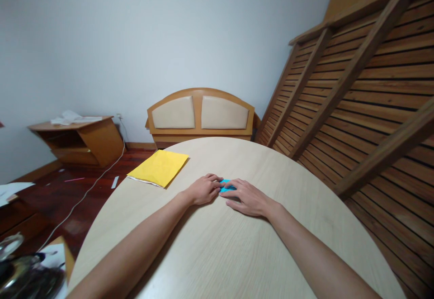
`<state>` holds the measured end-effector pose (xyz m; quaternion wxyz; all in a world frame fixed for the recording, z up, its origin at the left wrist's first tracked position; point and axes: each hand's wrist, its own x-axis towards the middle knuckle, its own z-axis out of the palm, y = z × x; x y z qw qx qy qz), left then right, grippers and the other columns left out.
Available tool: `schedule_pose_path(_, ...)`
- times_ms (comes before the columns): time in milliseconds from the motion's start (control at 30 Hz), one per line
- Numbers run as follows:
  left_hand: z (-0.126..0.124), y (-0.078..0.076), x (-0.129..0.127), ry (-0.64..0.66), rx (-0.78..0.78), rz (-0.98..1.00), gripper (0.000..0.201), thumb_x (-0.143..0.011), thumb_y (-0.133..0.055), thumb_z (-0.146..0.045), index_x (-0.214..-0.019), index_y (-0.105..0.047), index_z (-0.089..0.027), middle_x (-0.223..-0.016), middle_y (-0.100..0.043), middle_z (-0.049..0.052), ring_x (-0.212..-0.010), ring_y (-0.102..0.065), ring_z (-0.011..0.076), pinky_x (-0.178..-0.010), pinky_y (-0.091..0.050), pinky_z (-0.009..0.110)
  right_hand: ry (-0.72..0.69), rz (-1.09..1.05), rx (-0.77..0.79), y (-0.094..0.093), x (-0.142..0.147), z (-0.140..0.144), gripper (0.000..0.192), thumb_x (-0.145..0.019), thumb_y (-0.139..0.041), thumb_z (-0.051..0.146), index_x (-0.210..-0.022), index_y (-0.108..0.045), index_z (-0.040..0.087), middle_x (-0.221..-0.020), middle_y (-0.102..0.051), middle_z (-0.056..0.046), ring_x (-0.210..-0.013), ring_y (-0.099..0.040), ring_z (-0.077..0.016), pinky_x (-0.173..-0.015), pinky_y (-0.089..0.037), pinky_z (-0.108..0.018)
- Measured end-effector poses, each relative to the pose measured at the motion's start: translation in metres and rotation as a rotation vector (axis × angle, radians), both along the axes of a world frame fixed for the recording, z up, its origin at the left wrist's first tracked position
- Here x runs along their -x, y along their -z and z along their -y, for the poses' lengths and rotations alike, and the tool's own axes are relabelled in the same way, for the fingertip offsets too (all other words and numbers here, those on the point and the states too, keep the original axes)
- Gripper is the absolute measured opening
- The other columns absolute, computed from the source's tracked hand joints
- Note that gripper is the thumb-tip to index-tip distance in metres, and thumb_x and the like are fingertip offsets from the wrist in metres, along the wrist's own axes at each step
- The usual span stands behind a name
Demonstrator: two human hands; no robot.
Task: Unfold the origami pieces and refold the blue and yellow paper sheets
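A small bright blue piece, apparently folded paper (224,190), lies on the round table (210,253), mostly covered by my fingers. My left hand (204,189) presses on its left edge with bent fingertips. From the right, my right hand (249,198) rests its fingers over the other side of the blue paper, thumb low near the tabletop. Both hands hold the piece down against the table, and their fingertips nearly meet. To the left of them, a flat yellow sheet or pad (158,168) with white layers under its front edge lies near the table's rim.
Beyond the table stands a wooden headboard (198,131) with two cream panels. A slatted wooden frame (339,95) leans along the right. On the left are a low cabinet (98,143) and a white cable (91,188) across the dark red floor. Clutter (34,272) sits at lower left.
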<state>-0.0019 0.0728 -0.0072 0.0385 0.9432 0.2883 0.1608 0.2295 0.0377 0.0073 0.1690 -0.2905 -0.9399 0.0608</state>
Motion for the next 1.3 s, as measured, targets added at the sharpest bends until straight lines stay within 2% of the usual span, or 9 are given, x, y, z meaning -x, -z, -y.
schedule_pose_path(267,0.003,0.003,-0.003,-0.053,-0.031,-0.017,0.033,-0.098,-0.042,-0.031,-0.122,-0.064,-0.021,-0.127,-0.062,0.009,-0.117,-0.056,0.0229,-0.105,-0.042,0.040,0.131,-0.036,-0.027,0.005,-0.007,-0.010,0.025,-0.091,-0.059,0.041,-0.101,-0.076,0.026,-0.109,-0.071,-0.005,-0.101,-0.063,-0.0233,-0.092,-0.045,-0.037)
schedule_pose_path(367,0.002,0.005,-0.003,-0.060,-0.034,-0.017,0.032,-0.098,-0.043,-0.031,-0.120,-0.064,-0.021,-0.126,-0.063,0.010,-0.117,-0.056,0.0233,-0.105,-0.042,0.040,0.180,-0.053,-0.026,0.006,-0.009,-0.012,0.027,-0.090,-0.059,0.042,-0.105,-0.075,0.026,-0.108,-0.073,-0.006,-0.100,-0.064,-0.0238,-0.090,-0.046,-0.036)
schedule_pose_path(533,0.003,0.004,-0.002,-0.067,-0.029,-0.015,0.031,-0.097,-0.045,-0.030,-0.121,-0.063,-0.021,-0.126,-0.063,0.010,-0.117,-0.056,0.0236,-0.104,-0.042,0.040,0.251,-0.046,-0.026,0.009,-0.014,-0.015,0.034,-0.090,-0.059,0.044,-0.115,-0.072,0.024,-0.115,-0.072,-0.007,-0.108,-0.063,-0.0265,-0.098,-0.043,-0.040)
schedule_pose_path(733,0.006,0.003,-0.003,-0.079,-0.029,-0.023,0.032,-0.097,-0.044,-0.029,-0.122,-0.062,-0.020,-0.127,-0.062,0.010,-0.118,-0.055,0.0241,-0.104,-0.043,0.041,0.315,-0.007,-0.032,0.012,-0.021,-0.021,0.033,-0.095,-0.052,0.043,-0.113,-0.073,0.026,-0.122,-0.070,-0.006,-0.118,-0.055,-0.0297,-0.100,-0.042,-0.047)
schedule_pose_path(1067,0.011,0.004,-0.009,-0.135,-0.057,-0.042,0.033,-0.097,-0.045,-0.037,-0.121,-0.061,-0.020,-0.122,-0.061,0.011,-0.112,-0.056,0.0263,-0.097,-0.047,0.042,0.408,-0.057,-0.022,0.028,-0.027,-0.027,0.037,-0.096,-0.051,0.040,-0.126,-0.066,0.024,-0.130,-0.063,-0.011,-0.122,-0.051,-0.0282,-0.101,-0.042,-0.046)
schedule_pose_path(1300,0.015,0.001,-0.011,-0.122,-0.047,-0.020,0.031,-0.094,-0.051,-0.042,-0.114,-0.063,-0.022,-0.119,-0.061,0.010,-0.107,-0.057,0.0258,-0.095,-0.048,0.041,0.445,-0.195,0.029,0.040,-0.030,-0.033,0.034,-0.095,-0.052,0.038,-0.120,-0.068,0.021,-0.126,-0.064,-0.011,-0.119,-0.054,-0.0261,-0.102,-0.043,-0.045)
